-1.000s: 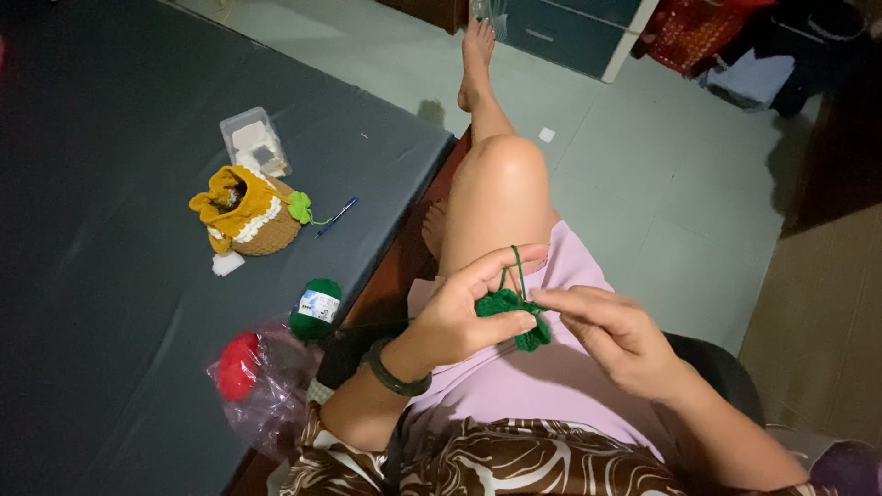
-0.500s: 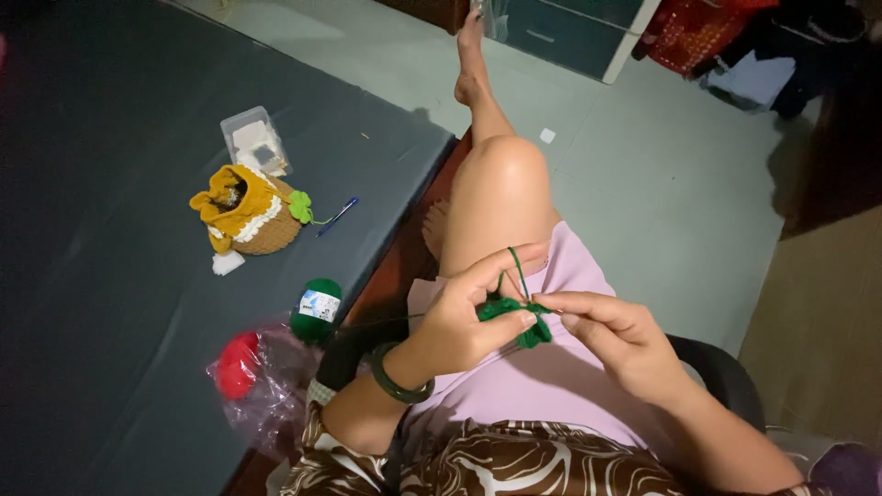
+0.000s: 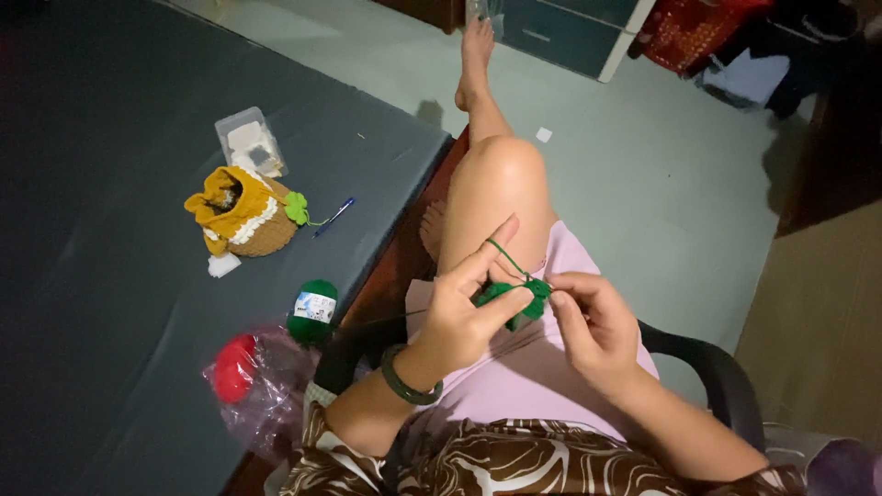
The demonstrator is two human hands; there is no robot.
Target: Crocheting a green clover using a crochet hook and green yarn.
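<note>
Both hands, left hand [image 3: 464, 317] and right hand [image 3: 593, 321], grip the small green crochet piece [image 3: 514, 301]; the yarn strand [image 3: 503, 254] now sits lower over the raised forefinger.

Dim indoor light, dark vignetted corners (right side murkiest), soft focus, grainy shadows

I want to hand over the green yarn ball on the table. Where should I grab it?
Probably from above, around the green yarn ball at its paper-banded middle. It lies on the table with its top clear; a plastic bag crowds its lower-left side.
</note>
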